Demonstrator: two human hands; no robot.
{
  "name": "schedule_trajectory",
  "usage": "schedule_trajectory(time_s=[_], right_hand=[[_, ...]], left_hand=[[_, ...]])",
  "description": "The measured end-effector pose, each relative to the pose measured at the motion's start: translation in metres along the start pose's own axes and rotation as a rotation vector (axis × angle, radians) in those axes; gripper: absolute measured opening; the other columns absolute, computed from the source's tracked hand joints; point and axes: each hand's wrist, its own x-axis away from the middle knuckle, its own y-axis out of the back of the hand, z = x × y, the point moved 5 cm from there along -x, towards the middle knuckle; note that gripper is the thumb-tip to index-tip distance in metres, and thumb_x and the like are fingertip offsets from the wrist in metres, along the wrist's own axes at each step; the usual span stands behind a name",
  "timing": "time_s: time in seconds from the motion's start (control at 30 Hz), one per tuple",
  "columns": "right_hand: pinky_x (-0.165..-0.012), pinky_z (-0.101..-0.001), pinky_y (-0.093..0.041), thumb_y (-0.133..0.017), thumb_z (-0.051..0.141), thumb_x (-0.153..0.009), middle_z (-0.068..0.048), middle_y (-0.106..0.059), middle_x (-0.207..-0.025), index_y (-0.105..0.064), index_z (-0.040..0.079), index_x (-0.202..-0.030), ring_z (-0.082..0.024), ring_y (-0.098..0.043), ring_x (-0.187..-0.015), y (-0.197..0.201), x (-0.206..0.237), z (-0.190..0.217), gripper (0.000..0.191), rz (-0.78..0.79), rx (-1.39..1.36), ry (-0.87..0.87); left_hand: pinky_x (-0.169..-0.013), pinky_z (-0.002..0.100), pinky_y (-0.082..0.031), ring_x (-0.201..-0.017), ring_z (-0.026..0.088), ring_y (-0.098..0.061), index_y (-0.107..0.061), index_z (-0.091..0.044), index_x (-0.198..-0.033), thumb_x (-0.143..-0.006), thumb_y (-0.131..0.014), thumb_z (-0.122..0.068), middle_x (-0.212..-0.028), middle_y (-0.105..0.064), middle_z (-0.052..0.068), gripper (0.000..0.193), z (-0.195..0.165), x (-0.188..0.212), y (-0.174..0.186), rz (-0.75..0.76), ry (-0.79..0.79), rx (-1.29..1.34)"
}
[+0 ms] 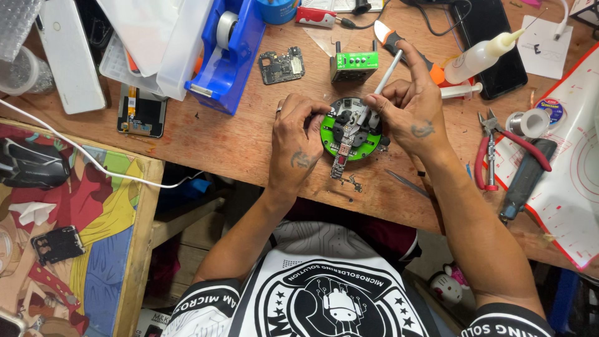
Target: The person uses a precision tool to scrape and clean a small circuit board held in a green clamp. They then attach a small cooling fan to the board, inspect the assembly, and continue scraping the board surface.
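Circuit board (342,151), clamped in our round green holder (350,128) on the tabletop (237,143): left hand (298,145) fingers steady the holder, right hand (409,105) fingers pinch a white probe (387,73), mid-probing; next calls for precise tip placement.

Worn rough wood table (249,143); glossy green plastic jig (351,134); matt white pen (388,75).

A worn wooden workbench (237,143) cluttered with repair gear: a blue tape dispenser (228,59) at upper left, a bare circuit board (282,65) beside a small green device (354,65), a squeeze bottle (477,57) lying over a dark phone (493,37), and red-handled pliers (486,150) near a solder spool (529,122) on the right, by a white mat with red edging (577,187); a colourful cartoon-print mat (93,237) lies at lower left
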Motion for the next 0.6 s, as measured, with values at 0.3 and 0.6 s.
schedule_trajectory(time_s=[0.3,0.6], right_hand=[[-0.05,-0.0192,-0.049,-0.077,0.0,-0.094,-0.01,-0.071,-0.08,-0.023,-0.004,-0.16,-0.01,-0.067,-0.064,-0.0009,0.0038,0.0009,0.085,-0.027,-0.085,-0.008],[-0.046,-0.0196,-0.047,-0.08,0.001,-0.093,-0.011,-0.07,-0.079,-0.029,-0.003,-0.152,-0.011,-0.066,-0.062,0.0,0.0054,-0.0007,0.078,-0.078,-0.132,-0.073]], left_hand=[[-0.083,0.035,-0.053,-0.092,0.024,-0.065,-0.07,-0.001,-0.098,-0.09,-0.067,0.004,-0.097,-0.064,0.009,0.01,-0.0024,-0.0003,0.0019,-0.003,-0.011,-0.012],[-0.084,0.036,-0.053,-0.093,0.025,-0.065,-0.07,-0.001,-0.097,-0.089,-0.068,0.005,-0.098,-0.065,0.009,0.011,-0.001,-0.0008,0.0025,-0.014,-0.034,-0.032]])
